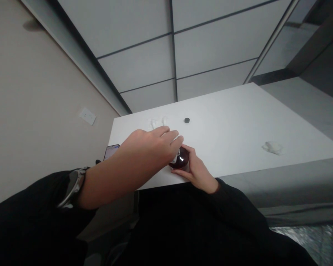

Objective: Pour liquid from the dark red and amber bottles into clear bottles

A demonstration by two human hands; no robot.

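Note:
A small round dark red bottle stands near the front edge of the white table. My right hand is wrapped round its right side and holds it. My left hand, with a watch on its wrist, reaches over from the left. Its fingers are pressed together on top of the bottle. A bit of something white shows under the fingertips; I cannot make out what it is.
Behind my left hand lie small white pieces and a small black cap. A crumpled white wad lies at the right. A phone rests at the table's left edge. The wall at the left carries a socket.

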